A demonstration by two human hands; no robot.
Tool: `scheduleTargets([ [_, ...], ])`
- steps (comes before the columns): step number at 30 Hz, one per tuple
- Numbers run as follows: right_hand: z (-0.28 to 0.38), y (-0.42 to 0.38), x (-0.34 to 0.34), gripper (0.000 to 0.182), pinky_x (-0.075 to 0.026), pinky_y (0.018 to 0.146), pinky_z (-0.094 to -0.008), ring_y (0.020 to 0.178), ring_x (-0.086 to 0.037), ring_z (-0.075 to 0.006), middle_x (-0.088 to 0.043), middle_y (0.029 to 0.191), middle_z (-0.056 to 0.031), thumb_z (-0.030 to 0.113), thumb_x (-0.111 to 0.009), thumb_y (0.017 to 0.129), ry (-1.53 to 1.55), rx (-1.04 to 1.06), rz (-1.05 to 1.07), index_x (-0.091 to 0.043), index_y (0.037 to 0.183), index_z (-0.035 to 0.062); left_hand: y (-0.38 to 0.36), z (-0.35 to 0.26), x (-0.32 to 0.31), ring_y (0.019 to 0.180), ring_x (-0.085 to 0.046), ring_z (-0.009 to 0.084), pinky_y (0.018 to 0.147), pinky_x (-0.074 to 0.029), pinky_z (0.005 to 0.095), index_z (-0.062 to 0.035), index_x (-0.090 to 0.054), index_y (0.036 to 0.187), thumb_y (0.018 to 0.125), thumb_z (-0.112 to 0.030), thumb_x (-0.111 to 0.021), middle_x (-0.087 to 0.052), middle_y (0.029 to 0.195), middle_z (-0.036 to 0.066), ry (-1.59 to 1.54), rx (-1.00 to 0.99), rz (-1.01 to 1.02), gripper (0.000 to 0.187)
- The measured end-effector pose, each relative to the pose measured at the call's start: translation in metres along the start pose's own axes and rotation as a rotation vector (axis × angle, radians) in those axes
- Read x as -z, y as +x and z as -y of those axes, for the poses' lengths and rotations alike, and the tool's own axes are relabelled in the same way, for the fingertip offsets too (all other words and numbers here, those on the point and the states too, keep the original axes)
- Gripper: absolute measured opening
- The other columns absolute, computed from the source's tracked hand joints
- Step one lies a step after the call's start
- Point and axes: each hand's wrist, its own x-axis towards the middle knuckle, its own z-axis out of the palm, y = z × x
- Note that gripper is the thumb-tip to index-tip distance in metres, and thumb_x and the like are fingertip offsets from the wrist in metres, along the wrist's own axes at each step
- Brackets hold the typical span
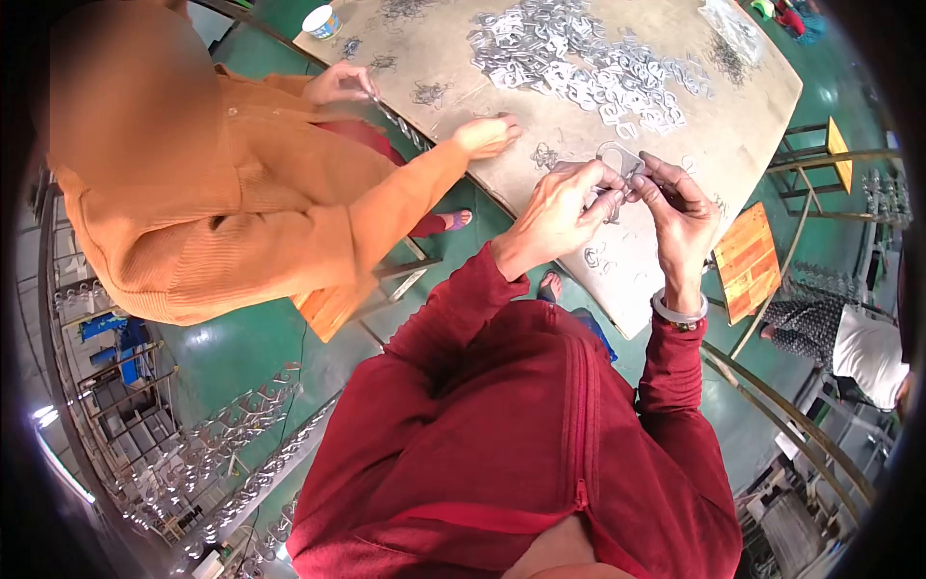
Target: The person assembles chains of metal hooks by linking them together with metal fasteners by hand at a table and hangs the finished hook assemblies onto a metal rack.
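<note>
Over the table's near part, my left hand (569,207) pinches a D-shaped metal buckle (612,152) between thumb and fingers. My right hand (683,203) meets it from the other side, its thumb and fingertips closed at the buckle's edge. A small dark wire piece may be between the fingertips, but it is too small to make out. Beneath and beside my hands lie thin wire pieces (596,258) and, left of them, another little wire heap (544,155).
A large pile of grey metal buckles (579,63) covers the table's (449,58) far middle. A white tub (321,22) and a plastic bag (730,31) stand at its far corners. A co-worker in an orange jacket (260,212) reaches over the left edge. Wooden stools (748,261) are at right.
</note>
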Motion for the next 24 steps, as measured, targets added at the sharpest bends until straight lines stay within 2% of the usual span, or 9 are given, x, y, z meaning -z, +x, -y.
scheduleTargets([
  [3,-0.004,-0.001,-0.002,0.024,-0.051,0.068,-0.0243,0.071,-0.063,-0.0132,-0.066,0.083,-0.0095,-0.004,-0.067,0.078,0.036,0.032,-0.072,-0.064,0.102,-0.0033,0.002,0.01,-0.002,0.081,-0.063,0.0208,0.068,-0.049,0.0303,-0.0023,-0.059,0.095,0.084,-0.007,-0.06,-0.065,0.088,0.01,0.079,-0.055,0.048,0.012],
  [7,-0.008,-0.002,0.0,0.023,-0.053,0.066,-0.027,0.069,-0.064,-0.0181,-0.066,0.082,-0.0139,-0.007,-0.066,0.077,0.243,0.013,-0.169,-0.063,0.099,-0.0081,0.002,0.024,-0.009,0.086,-0.062,0.0161,0.073,-0.049,0.0298,-0.0018,-0.059,0.103,0.082,-0.002,-0.061,-0.065,0.093,0.01,-0.161,-0.163,-0.153,0.021],
  [10,-0.006,0.003,0.01,0.021,-0.055,0.062,-0.0319,0.068,-0.064,-0.021,-0.066,0.082,-0.0175,-0.009,-0.065,0.075,0.301,0.011,-0.257,-0.062,0.097,-0.0097,0.019,0.057,-0.01,0.091,-0.06,0.0137,0.075,-0.048,0.0266,-0.0013,-0.063,0.098,0.083,-0.004,-0.062,-0.065,0.098,0.01,-0.619,0.124,-0.349,0.015],
  [12,0.0,0.006,0.019,0.021,-0.055,0.062,-0.0319,0.068,-0.064,-0.022,-0.065,0.082,-0.0184,-0.01,-0.065,0.075,0.271,0.026,-0.302,-0.062,0.096,-0.0098,0.038,0.118,-0.001,0.093,-0.06,0.0207,0.076,-0.048,0.0301,-0.0019,-0.067,0.09,0.082,-0.009,-0.063,-0.064,0.097,0.012,-0.033,0.31,-0.074,0.012],
  [15,0.004,0.008,0.031,0.022,-0.054,0.062,-0.0315,0.068,-0.064,-0.0234,-0.065,0.082,-0.0186,-0.01,-0.065,0.074,0.295,0.055,-0.364,-0.062,0.096,-0.009,0.055,0.188,-0.021,0.092,-0.058,0.0281,0.077,-0.047,0.0362,-0.0032,-0.069,0.082,0.078,-0.014,-0.065,-0.063,0.091,0.013,0.563,0.157,0.126,0.012],
  [18,0.006,0.007,0.04,0.022,-0.054,0.062,-0.0316,0.067,-0.064,-0.0235,-0.065,0.082,-0.0186,-0.01,-0.065,0.074,0.293,0.071,-0.4,-0.062,0.096,-0.0091,0.054,0.236,-0.041,0.09,-0.053,0.0319,0.079,-0.043,0.0434,-0.0033,-0.067,0.076,0.075,-0.01,-0.06,-0.06,0.089,0.015,0.808,-0.03,0.22,0.01],
  [19,0.007,0.005,0.042,0.022,-0.054,0.062,-0.0316,0.067,-0.064,-0.0235,-0.065,0.082,-0.0186,-0.01,-0.065,0.074,0.294,0.081,-0.405,-0.062,0.096,-0.0092,0.052,0.239,-0.046,0.095,-0.051,0.0302,0.083,-0.041,0.0411,-0.0034,-0.064,0.07,0.073,-0.005,-0.057,-0.059,0.089,0.015,0.857,-0.048,0.213,0.008],
  [22,0.009,0.0,0.046,0.022,-0.054,0.062,-0.0316,0.067,-0.064,-0.0234,-0.065,0.081,-0.0181,-0.01,-0.066,0.074,0.255,0.097,-0.433,-0.062,0.096,-0.0092,0.053,0.238,-0.054,0.096,-0.051,0.0303,0.081,-0.042,0.0417,-0.0022,-0.064,0.078,0.071,-0.003,-0.056,-0.058,0.092,0.016,1.026,-0.077,0.267,0.01],
  [24,0.015,-0.003,0.047,0.021,-0.054,0.063,-0.0301,0.066,-0.064,-0.0215,-0.066,0.079,-0.017,-0.009,-0.066,0.075,0.227,0.083,-0.423,-0.063,0.096,-0.0093,0.055,0.229,-0.053,0.095,-0.051,0.0319,0.079,-0.043,0.0423,-0.0009,-0.061,0.084,0.075,-0.003,-0.054,-0.057,0.092,0.018,0.99,-0.07,0.194,0.012],
])
